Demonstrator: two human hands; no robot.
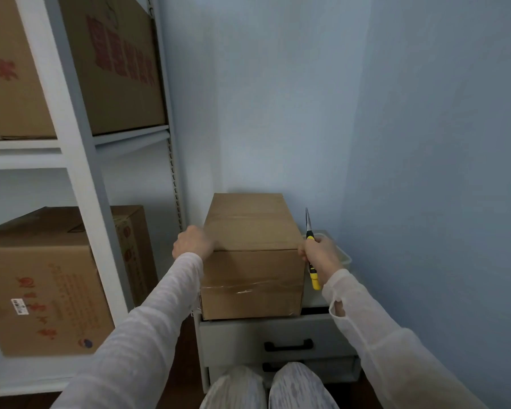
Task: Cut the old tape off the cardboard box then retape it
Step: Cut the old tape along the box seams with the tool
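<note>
The cardboard box (pixel 250 231) sits on the worktop of a grey drawer unit (pixel 236 335) in a blue-walled corner, its long axis running away from the person toward the wall (pixel 278 113). Old tape (pixel 248 287) crosses its near face horizontally. The left hand (pixel 193 242) curls against the box's upper left edge. The right hand (pixel 319 255) is clenched round a yellow-and-black knife (pixel 309 234), blade pointing up and away, just beside the box's upper right corner. A clear plastic tub (pixel 344 256) stands behind that hand. A white shelf rack (pixel 80 143) holding printed cartons (pixel 42 290) crowds the left side.
</note>
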